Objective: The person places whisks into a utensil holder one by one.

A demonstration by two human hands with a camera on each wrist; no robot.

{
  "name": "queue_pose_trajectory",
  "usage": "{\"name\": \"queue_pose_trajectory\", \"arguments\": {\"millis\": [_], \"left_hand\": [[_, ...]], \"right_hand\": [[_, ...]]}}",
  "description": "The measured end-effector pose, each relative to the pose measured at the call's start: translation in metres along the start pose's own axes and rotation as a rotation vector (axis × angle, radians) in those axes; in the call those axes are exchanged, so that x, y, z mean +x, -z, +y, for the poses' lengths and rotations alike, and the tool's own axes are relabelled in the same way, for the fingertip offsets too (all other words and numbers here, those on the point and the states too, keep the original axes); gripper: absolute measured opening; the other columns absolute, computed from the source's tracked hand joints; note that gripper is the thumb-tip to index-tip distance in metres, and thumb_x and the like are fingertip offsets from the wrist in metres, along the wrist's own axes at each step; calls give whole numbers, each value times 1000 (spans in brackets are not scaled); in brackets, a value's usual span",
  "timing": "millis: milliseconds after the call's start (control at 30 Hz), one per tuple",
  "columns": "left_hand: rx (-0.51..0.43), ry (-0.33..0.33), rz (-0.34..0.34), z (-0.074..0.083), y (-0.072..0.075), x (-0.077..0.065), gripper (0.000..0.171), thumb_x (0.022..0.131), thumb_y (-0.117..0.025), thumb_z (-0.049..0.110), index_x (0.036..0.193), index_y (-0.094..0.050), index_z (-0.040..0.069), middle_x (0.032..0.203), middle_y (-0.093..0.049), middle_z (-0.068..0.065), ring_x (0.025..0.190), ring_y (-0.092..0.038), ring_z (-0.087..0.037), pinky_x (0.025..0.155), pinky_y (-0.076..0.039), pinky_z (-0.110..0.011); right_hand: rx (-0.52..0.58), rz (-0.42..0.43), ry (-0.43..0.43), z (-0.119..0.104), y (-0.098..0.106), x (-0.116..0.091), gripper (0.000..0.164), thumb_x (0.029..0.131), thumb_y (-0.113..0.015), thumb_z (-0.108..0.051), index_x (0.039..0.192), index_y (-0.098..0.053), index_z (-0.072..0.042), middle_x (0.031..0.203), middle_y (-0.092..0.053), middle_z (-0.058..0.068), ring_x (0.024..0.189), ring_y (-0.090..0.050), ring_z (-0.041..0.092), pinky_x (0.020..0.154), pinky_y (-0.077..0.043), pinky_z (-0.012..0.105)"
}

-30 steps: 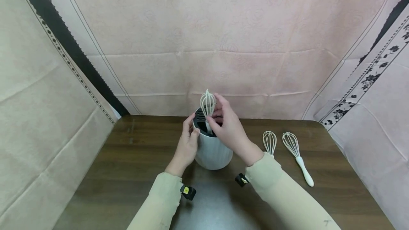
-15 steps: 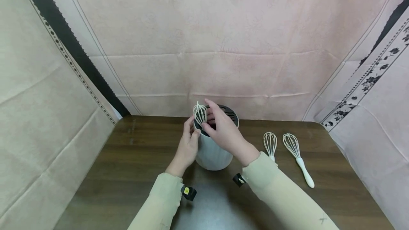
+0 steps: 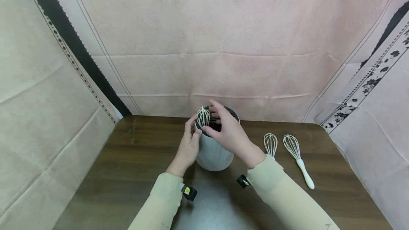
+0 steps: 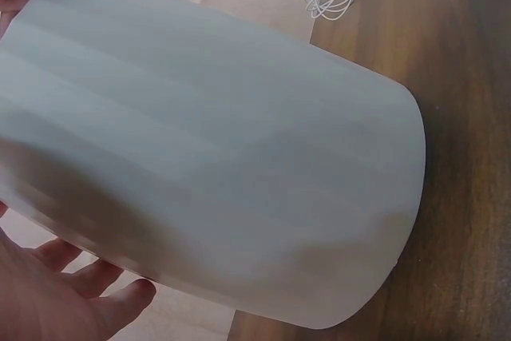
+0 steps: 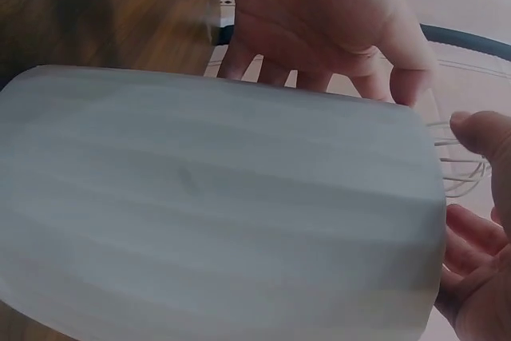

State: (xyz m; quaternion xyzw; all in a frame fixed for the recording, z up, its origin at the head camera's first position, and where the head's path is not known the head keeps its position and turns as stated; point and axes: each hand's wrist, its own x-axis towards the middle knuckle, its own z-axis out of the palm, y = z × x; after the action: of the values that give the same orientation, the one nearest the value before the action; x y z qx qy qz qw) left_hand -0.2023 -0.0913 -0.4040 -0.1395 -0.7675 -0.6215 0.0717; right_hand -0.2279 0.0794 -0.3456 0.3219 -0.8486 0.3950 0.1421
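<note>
A white utensil holder (image 3: 214, 153) with a black slotted top (image 3: 230, 113) stands on the table. In it a whisk (image 3: 203, 116) stands head up, its wires above the rim and its handle hidden inside. My left hand (image 3: 188, 144) grips the holder's left side near the rim, thumb toward me; its fingers (image 5: 271, 73) lie along the wall in the right wrist view. My right hand (image 3: 230, 132) is over the top, thumb beside the whisk's wires and fingers spread apart. In the right wrist view its thumb and fingers stand apart at the rim, wires (image 5: 463, 167) between.
Two more white whisks lie on the brown wooden table (image 3: 143, 173) to the right: one whisk (image 3: 270, 144) partly behind my right sleeve, the other whisk (image 3: 298, 159) in full view. A pale cloth (image 3: 239, 63) hangs behind the table's far edge.
The whisk has gone down into the holder and shifted a little left, with less of it showing above the rim. My right fingers have spread away from it. My left hand has stayed put.
</note>
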Motion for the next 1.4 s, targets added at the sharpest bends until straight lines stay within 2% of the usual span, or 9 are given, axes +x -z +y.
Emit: {"name": "queue_pose_trajectory", "arguments": {"millis": [267, 433, 633, 733, 867, 967, 1133, 1233, 1400], "left_hand": [[2, -24, 27, -31, -4, 8, 51, 104, -34, 21, 150, -16, 34, 151, -29, -1, 132, -37, -25, 105, -36, -48], [14, -32, 41, -36, -6, 9, 50, 104, -35, 25, 148, -17, 40, 150, -30, 2, 132, -38, -22, 105, -37, -49], [25, 0, 37, -30, -5, 8, 51, 105, -34, 22, 150, -15, 37, 153, -27, 1, 134, -35, -23, 107, -33, -49], [28, -2, 28, -14, -3, 4, 52, 105, -34, 18, 152, -15, 27, 154, -27, -5, 135, -34, -26, 108, -32, -49], [41, 3, 23, 6, -1, -1, 52, 104, -34, 15, 152, -16, 20, 154, -27, -9, 136, -34, -27, 108, -32, -47], [42, 14, 27, -5, -3, 1, 51, 105, -33, 18, 153, -15, 25, 154, -26, -7, 136, -33, -26, 109, -31, -47], [40, -9, 49, -33, -6, 7, 50, 105, -33, 25, 150, -15, 39, 154, -26, 1, 135, -33, -22, 108, -32, -48], [40, -16, 57, -33, -6, 6, 51, 105, -34, 26, 149, -16, 42, 153, -27, 3, 134, -35, -21, 107, -33, -49], [46, -16, 64, -32, -7, 7, 51, 104, -35, 28, 148, -15, 45, 153, -28, 4, 133, -35, -19, 107, -34, -48]], "right_hand": [[-15, 25, 18, 1, 7, -5, 83, 84, -75, -31, 151, -28, -19, 133, -51, 6, 116, -55, 20, 92, -49, 36], [-40, 70, 10, 3, 19, -10, 83, 82, -76, -34, 150, -31, -18, 132, -53, 7, 115, -55, 19, 92, -49, 37], [-70, 125, -4, 8, 40, -20, 85, 81, -77, -38, 150, -31, -21, 133, -54, 2, 114, -56, 20, 92, -49, 39], [-94, 141, -27, 12, 51, -26, 85, 80, -77, -40, 150, -31, -24, 134, -53, 0, 111, -59, 21, 93, -48, 38], [-118, 176, -30, 24, 64, -37, 85, 79, -80, -34, 149, -33, -24, 134, -53, 2, 113, -58, 22, 93, -48, 38], [-118, 202, -37, 38, 73, -47, 85, 78, -81, -29, 149, -34, -21, 133, -54, 4, 115, -56, 26, 92, -48, 41], [-126, 199, -166, 60, 85, -69, 85, 79, -79, -35, 149, -33, -22, 135, -52, 4, 113, -57, 25, 92, -47, 42], [-135, 185, -247, 73, 90, -84, 86, 81, -77, -39, 150, -30, -22, 136, -51, 6, 114, -57, 28, 92, -47, 46], [-157, 159, -320, 99, 91, -110, 86, 83, -74, -41, 152, -26, -21, 136, -50, 11, 112, -57, 35, 88, -47, 53]]}}
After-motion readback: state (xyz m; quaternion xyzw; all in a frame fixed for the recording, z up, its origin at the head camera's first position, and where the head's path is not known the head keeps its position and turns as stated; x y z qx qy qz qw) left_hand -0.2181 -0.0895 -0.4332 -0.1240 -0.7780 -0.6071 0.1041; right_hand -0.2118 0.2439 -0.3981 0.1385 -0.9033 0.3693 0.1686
